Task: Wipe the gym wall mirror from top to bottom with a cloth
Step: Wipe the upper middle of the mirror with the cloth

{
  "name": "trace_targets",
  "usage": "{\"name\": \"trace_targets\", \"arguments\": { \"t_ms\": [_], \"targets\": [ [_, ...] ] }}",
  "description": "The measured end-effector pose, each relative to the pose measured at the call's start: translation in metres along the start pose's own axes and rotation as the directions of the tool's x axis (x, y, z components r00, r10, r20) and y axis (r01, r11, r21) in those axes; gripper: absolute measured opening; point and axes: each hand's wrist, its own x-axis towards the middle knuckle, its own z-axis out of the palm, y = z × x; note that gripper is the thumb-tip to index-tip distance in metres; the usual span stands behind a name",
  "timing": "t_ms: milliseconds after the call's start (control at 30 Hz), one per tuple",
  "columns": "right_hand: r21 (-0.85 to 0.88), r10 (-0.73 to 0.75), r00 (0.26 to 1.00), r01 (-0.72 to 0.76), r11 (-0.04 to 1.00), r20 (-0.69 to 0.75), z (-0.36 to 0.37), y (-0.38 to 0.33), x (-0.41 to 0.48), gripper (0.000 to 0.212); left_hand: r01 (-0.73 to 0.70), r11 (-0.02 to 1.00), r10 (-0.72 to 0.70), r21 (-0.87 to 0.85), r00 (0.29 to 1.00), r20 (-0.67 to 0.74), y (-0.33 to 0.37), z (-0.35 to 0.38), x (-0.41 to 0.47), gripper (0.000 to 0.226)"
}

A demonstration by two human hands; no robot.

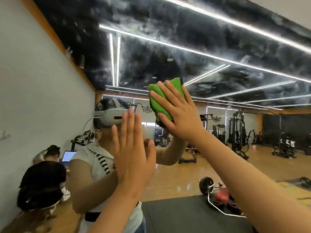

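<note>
The wall mirror (218,47) fills nearly the whole view and reflects the gym and me. My right hand (178,113) lies flat with spread fingers over a folded green cloth (159,105), pressing it against the glass at about head height. My left hand (133,153) rests flat on the mirror lower and to the left, fingers together, holding nothing. Hazy grey smears cover the upper part of the glass, over the dark ceiling reflection.
The mirror's left edge (55,39) meets a white wall with an orange strip. Reflected in the glass are other persons (42,182) at lower left, a barbell (217,197) on a dark mat, and weight machines (239,130) at the back.
</note>
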Motion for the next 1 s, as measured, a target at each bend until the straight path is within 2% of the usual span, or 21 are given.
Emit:
{"name": "trace_targets", "arguments": {
  "t_ms": [33, 67, 133, 233, 300, 333, 400, 500, 567, 600, 633, 700, 733, 800, 833, 867, 900, 933, 1000],
  "targets": [
    [-0.017, -0.053, 0.998, 0.053, 0.998, 0.026, -0.004, 0.026, -0.008, 0.056, -0.026, 1.000, 0.026, 0.005, 0.999, 0.021, 0.012, 0.008, 0.000, 0.073],
    [-0.028, -0.028, 0.999, 0.029, 0.999, 0.042, -0.007, 0.051, -0.019, 0.056, -0.044, 0.999, 0.044, 0.010, 0.998, 0.043, 0.024, 0.015, 0.001, 0.073],
    [-0.025, 0.189, 0.981, -0.188, 0.982, 0.045, -0.012, 0.092, -0.044, 0.057, -0.078, 0.997, 0.075, 0.027, 0.994, 0.082, 0.049, 0.031, 0.002, 0.073],
    [0.049, 0.510, 0.860, -0.510, 0.859, -0.008, -0.015, 0.115, -0.061, 0.058, -0.125, 0.986, 0.112, 0.113, 0.987, 0.111, 0.074, 0.054, -0.005, 0.071],
    [0.074, 0.613, 0.790, -0.610, 0.789, -0.025, -0.012, 0.102, -0.050, 0.060, -0.151, 0.966, 0.130, 0.208, 0.985, 0.113, 0.075, 0.064, -0.013, 0.070],
    [0.080, 0.626, 0.779, -0.622, 0.779, -0.028, -0.009, 0.090, -0.043, 0.061, -0.162, 0.958, 0.139, 0.236, 0.984, 0.110, 0.073, 0.067, -0.016, 0.070],
    [0.073, 0.548, 0.834, -0.544, 0.836, -0.061, -0.002, 0.064, -0.033, 0.060, -0.175, 0.950, 0.154, 0.259, 0.983, 0.099, 0.070, 0.069, -0.017, 0.071],
    [0.047, 0.249, 0.967, -0.247, 0.968, -0.060, 0.002, 0.059, -0.045, 0.058, -0.172, 0.944, 0.156, 0.282, 0.985, 0.078, 0.071, 0.069, -0.014, 0.070],
    [0.015, 0.091, 0.995, -0.091, 0.996, -0.028, 0.000, 0.086, -0.063, 0.057, -0.165, 0.943, 0.145, 0.289, 0.986, 0.087, 0.071, 0.069, -0.015, 0.071],
    [-0.006, 0.069, 0.998, -0.069, 0.998, -0.006, -0.003, 0.102, -0.072, 0.057, -0.160, 0.944, 0.139, 0.290, 0.986, 0.091, 0.071, 0.069, -0.015, 0.071],
    [-0.028, 0.095, 0.995, -0.094, 0.995, 0.013, -0.005, 0.119, -0.080, 0.057, -0.156, 0.944, 0.134, 0.291, 0.987, 0.093, 0.072, 0.069, -0.015, 0.071],
    [-0.036, 0.259, 0.965, -0.258, 0.965, 0.028, -0.011, 0.149, -0.088, 0.059, -0.151, 0.944, 0.128, 0.292, 0.987, 0.096, 0.072, 0.069, -0.015, 0.070],
    [-0.012, 0.374, 0.927, -0.374, 0.928, 0.013, -0.013, 0.158, -0.087, 0.059, -0.150, 0.945, 0.126, 0.292, 0.987, 0.097, 0.073, 0.069, -0.016, 0.070],
    [0.057, 0.593, 0.805, -0.591, 0.805, -0.027, -0.014, 0.157, -0.075, 0.060, -0.149, 0.945, 0.124, 0.293, 0.987, 0.101, 0.072, 0.069, -0.016, 0.071],
    [0.083, 0.665, 0.746, -0.661, 0.746, -0.035, -0.012, 0.144, -0.065, 0.061, -0.147, 0.944, 0.122, 0.294, 0.987, 0.102, 0.071, 0.069, -0.016, 0.071],
    [0.098, 0.693, 0.720, -0.687, 0.720, -0.041, -0.010, 0.127, -0.058, 0.062, -0.146, 0.945, 0.121, 0.294, 0.987, 0.101, 0.071, 0.069, -0.016, 0.071],
    [0.105, 0.670, 0.741, -0.663, 0.741, -0.054, -0.006, 0.107, -0.053, 0.063, -0.146, 0.944, 0.121, 0.295, 0.987, 0.102, 0.071, 0.069, -0.017, 0.071],
    [0.106, 0.594, 0.801, -0.586, 0.803, -0.074, -0.003, 0.089, -0.053, 0.062, -0.147, 0.944, 0.122, 0.296, 0.987, 0.102, 0.072, 0.069, -0.017, 0.071],
    [0.053, 0.325, 0.942, -0.321, 0.945, -0.079, 0.002, 0.070, -0.066, 0.059, -0.152, 0.943, 0.126, 0.295, 0.986, 0.105, 0.072, 0.068, -0.016, 0.071]
  ]
}}
